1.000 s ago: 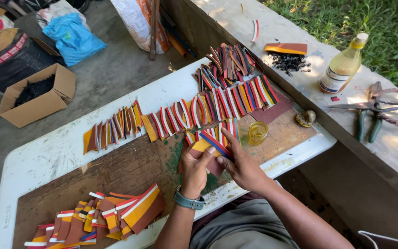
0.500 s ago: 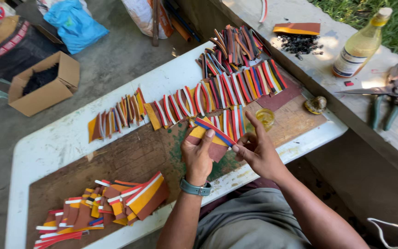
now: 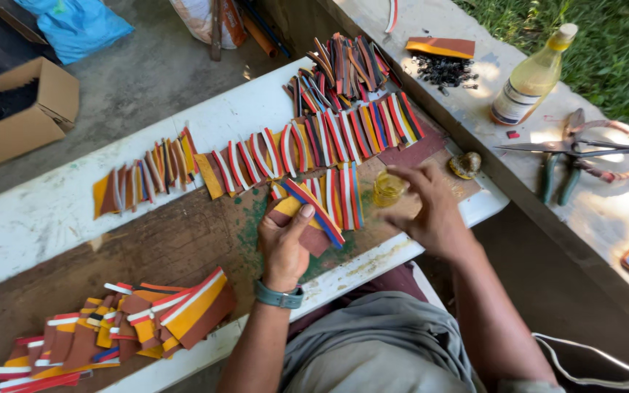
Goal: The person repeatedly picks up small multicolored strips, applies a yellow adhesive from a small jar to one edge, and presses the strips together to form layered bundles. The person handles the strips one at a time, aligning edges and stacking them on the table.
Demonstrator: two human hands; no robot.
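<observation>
One small jar [image 3: 388,188] of yellow liquid under right hand [image 3: 431,211]

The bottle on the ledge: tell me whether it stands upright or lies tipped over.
Upright. The bottle stands on its base on the concrete ledge, cap at the top, yellowish liquid inside, beside the shears.

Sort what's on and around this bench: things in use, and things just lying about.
In use:
left hand on a striped piece
right hand at the small yellow jar
row of striped pieces

Lying about:
bottle
scissors
pliers
cardboard box
blue bag
</observation>
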